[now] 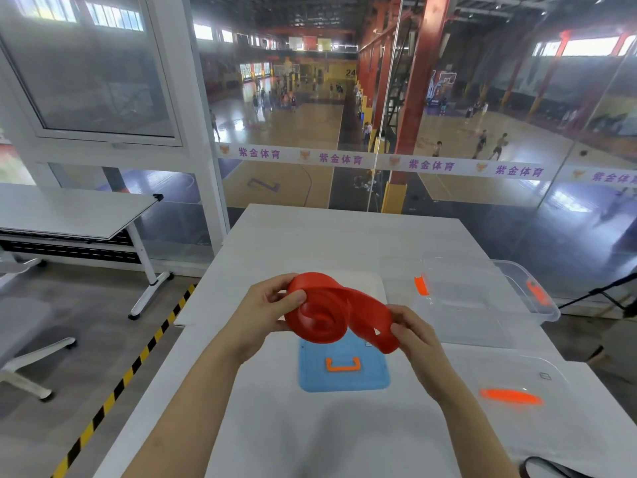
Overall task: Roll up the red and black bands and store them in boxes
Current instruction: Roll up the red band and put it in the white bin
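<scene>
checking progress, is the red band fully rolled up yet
Partly rolled: the red band is coiled at the left hand, a loose tail at the right hand.

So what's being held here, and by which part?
The red band: the left hand pinches its coiled part, and the right hand grips the loose tail end.
</scene>
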`<action>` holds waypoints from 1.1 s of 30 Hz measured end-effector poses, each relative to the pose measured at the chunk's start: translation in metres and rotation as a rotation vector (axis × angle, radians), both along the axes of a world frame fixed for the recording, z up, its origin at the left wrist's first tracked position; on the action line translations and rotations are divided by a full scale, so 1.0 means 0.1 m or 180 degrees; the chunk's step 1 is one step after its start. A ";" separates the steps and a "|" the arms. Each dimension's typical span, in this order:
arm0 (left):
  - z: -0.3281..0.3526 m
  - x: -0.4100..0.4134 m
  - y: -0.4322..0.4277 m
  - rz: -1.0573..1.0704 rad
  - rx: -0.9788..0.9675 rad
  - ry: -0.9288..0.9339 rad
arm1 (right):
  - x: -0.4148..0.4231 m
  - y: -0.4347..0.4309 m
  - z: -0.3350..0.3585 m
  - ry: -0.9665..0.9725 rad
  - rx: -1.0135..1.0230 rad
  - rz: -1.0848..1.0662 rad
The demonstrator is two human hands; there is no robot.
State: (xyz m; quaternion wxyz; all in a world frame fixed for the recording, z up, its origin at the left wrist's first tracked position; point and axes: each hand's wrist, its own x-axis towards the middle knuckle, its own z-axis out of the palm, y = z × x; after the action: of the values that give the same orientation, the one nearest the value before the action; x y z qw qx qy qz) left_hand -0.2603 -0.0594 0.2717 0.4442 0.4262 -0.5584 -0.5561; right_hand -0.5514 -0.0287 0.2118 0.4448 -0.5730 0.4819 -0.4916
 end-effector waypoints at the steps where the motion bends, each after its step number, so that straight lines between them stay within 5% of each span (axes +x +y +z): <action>1: -0.02 0.01 -0.01 0.0061 0.0028 0.0023 | -0.02 -0.01 -0.03 -0.0103 0.0059 0.0053; 9: -0.10 0.06 -0.04 0.0400 0.0173 0.0065 | -0.13 0.00 -0.05 -0.0028 0.0272 0.0337; 18: -0.21 0.05 -0.03 0.0330 0.0346 -0.0040 | -0.04 -0.08 0.13 0.0300 -0.0582 -0.1513; 33: -0.11 0.01 -0.01 0.0118 0.0045 -0.0072 | 0.07 -0.02 0.09 0.0764 -0.0528 -0.0677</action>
State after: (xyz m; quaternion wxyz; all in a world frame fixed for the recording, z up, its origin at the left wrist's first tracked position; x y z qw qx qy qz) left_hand -0.2597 -0.0605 0.2610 0.4450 0.4460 -0.5514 -0.5468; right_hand -0.5446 -0.0309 0.2207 0.2808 -0.6081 0.5472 -0.5020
